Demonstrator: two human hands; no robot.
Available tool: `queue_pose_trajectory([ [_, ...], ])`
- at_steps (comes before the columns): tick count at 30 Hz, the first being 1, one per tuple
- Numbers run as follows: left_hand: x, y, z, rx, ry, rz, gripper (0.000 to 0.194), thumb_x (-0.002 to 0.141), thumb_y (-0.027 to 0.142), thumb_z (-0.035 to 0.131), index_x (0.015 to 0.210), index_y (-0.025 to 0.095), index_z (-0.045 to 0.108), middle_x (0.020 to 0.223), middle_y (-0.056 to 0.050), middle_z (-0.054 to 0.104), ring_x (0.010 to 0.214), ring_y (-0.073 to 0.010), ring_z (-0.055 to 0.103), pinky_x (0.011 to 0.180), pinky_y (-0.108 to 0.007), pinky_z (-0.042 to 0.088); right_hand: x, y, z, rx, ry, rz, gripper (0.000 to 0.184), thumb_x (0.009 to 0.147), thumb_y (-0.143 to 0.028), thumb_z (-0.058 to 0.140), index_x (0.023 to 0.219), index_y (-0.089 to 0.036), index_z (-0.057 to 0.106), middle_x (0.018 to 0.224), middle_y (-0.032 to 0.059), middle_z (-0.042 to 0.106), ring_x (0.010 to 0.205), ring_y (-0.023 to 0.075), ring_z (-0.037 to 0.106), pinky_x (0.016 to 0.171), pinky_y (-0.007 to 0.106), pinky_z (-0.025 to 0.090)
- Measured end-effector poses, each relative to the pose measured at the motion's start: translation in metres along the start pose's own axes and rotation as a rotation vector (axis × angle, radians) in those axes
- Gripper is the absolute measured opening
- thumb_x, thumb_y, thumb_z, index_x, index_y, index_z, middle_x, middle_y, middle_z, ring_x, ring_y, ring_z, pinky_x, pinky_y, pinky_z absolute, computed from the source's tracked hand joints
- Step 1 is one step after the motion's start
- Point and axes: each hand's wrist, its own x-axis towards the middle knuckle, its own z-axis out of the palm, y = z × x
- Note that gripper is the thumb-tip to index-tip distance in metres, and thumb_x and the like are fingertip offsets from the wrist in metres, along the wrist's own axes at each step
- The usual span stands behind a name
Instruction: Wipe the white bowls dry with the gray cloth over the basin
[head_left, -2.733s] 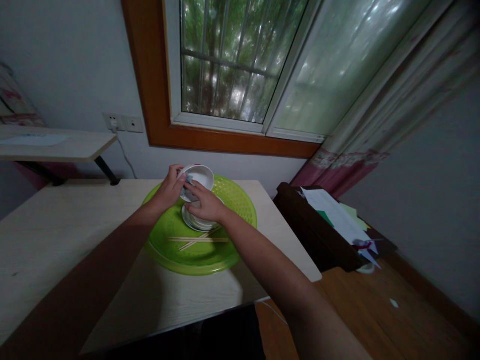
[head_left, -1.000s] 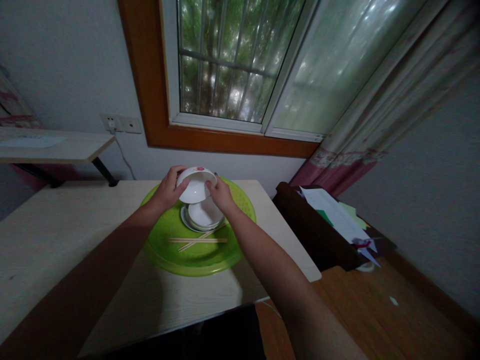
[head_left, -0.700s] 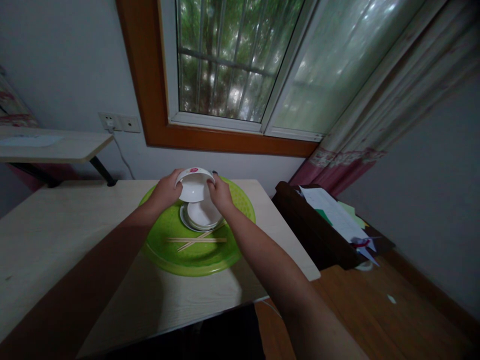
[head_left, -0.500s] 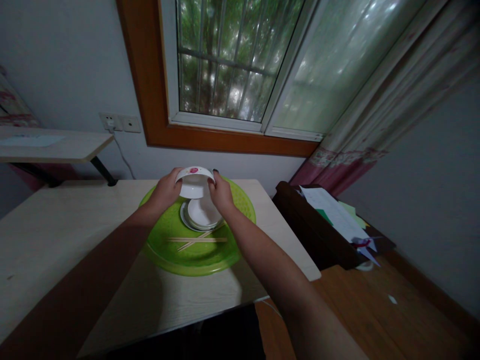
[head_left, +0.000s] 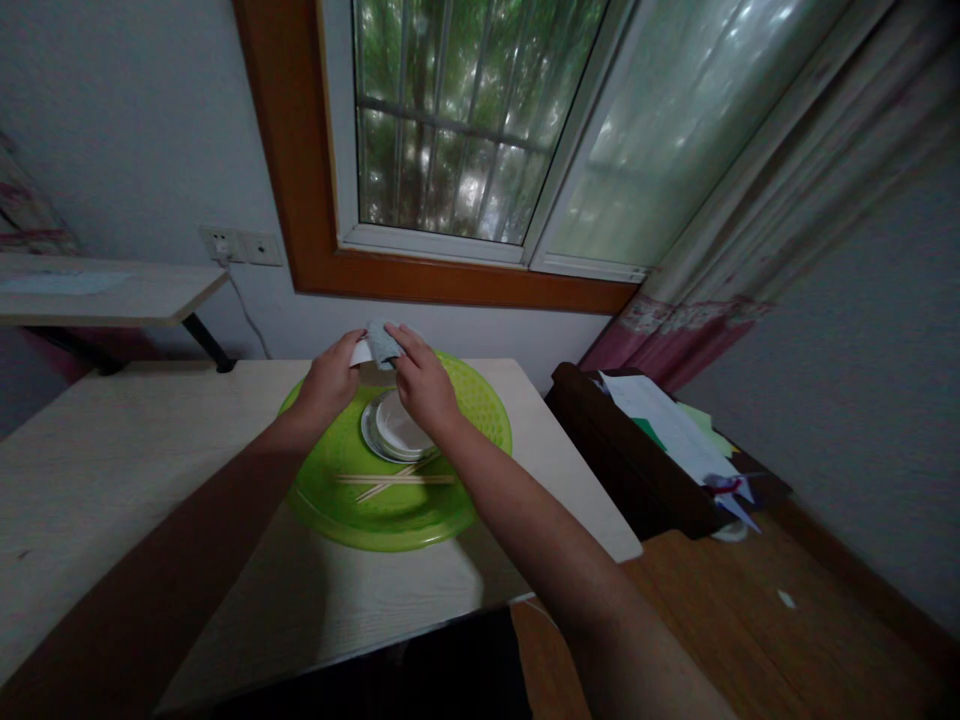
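Observation:
Raised over the far side of the green basin, a white bowl (head_left: 361, 353) is pinched at its left edge by my left hand (head_left: 330, 380). My right hand (head_left: 426, 385) presses a grey-blue cloth (head_left: 384, 342) on the bowl, covering much of it. Below them, another white bowl (head_left: 401, 425) sits on a small stack of dishes in the green basin (head_left: 390, 540). Light wooden chopsticks (head_left: 405, 480) lie crossed in front of that stack. My right hand hides part of the stack from view.
The basin stands on a pale wooden table (head_left: 217, 420). A raised shelf (head_left: 112, 300) is at the left, and a wall with a window (head_left: 465, 140) rises behind. To the right, papers (head_left: 675, 430) lie on a dark brown piece of furniture (head_left: 615, 460).
My right hand has moved from the bowl's right rim up and left across it. The cloth now shows on the bowl, whose open side faced me before.

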Motion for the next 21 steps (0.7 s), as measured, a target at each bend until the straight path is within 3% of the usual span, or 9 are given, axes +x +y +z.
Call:
queue_pose_trajectory([
  [4,0.001,0.002,-0.004,0.009,0.049,-0.025,0.069,0.073,0.005,0.045,0.139,0.019,0.056,0.138,-0.012,0.065,0.127,-0.0276,0.061,0.116,-0.046,0.045,0.001,0.001,0.0,0.009,0.047,0.04,0.052,0.094,-0.006,0.047,0.141,-0.026,0.057,0.165,0.0063,0.04,0.155,0.0195,0.034,0.127,0.045,0.031],
  [7,0.002,0.003,-0.006,-0.001,0.093,-0.041,0.068,0.073,0.005,0.045,0.138,0.019,0.056,0.138,-0.012,0.065,0.128,-0.0284,0.06,0.115,-0.047,0.045,-0.001,0.01,0.004,-0.005,0.117,0.12,0.045,0.095,-0.009,0.048,0.138,-0.019,0.057,0.155,0.013,0.052,0.146,0.0215,0.046,0.123,0.041,0.038],
  [12,0.002,0.001,-0.006,-0.018,0.112,-0.062,0.067,0.074,0.005,0.045,0.139,0.019,0.056,0.139,-0.013,0.064,0.129,-0.0284,0.06,0.115,-0.048,0.045,-0.003,0.024,0.009,-0.01,0.079,0.363,0.035,0.099,-0.022,0.053,0.132,-0.016,0.062,0.124,0.0146,0.073,0.11,0.0244,0.071,0.1,0.036,0.054],
  [17,0.001,0.002,-0.005,0.001,0.06,-0.027,0.064,0.077,0.007,0.045,0.139,0.017,0.057,0.14,-0.014,0.064,0.13,-0.0282,0.06,0.115,-0.047,0.045,-0.005,0.028,0.009,-0.031,0.003,0.457,0.03,0.097,-0.023,0.057,0.125,-0.018,0.065,0.107,0.0123,0.078,0.096,0.0251,0.074,0.09,0.035,0.057],
  [21,0.0,0.003,-0.003,0.015,0.022,-0.004,0.061,0.078,0.008,0.045,0.137,0.017,0.058,0.141,-0.014,0.064,0.13,-0.0278,0.06,0.116,-0.047,0.044,-0.005,0.031,0.013,-0.05,-0.052,0.524,0.031,0.095,-0.018,0.054,0.125,-0.016,0.064,0.108,0.0147,0.077,0.098,0.0283,0.074,0.088,0.039,0.058],
])
